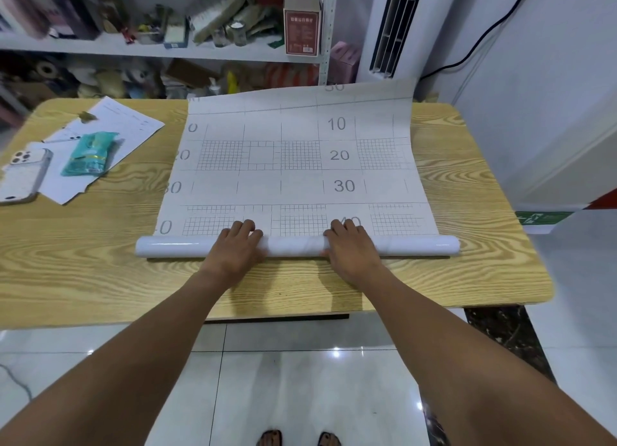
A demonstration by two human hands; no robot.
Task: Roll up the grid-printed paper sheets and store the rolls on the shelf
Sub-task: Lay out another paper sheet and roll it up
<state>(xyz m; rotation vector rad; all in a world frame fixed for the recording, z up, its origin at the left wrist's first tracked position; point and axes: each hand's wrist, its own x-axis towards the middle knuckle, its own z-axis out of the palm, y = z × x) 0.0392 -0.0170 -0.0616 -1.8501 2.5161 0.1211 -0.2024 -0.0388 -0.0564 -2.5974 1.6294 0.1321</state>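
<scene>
Two hands at work: our left hand [238, 245] and right hand [349, 246] each curl fingers [247, 226] over the roll [173, 245], near the front of the table [100, 275]; the unrolled sheet [293, 181] lies spread beyond them.

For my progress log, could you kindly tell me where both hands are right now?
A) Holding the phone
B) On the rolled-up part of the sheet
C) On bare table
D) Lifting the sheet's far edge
B: the left hand and right hand both rest on the roll at the grid sheet's near edge.
</scene>
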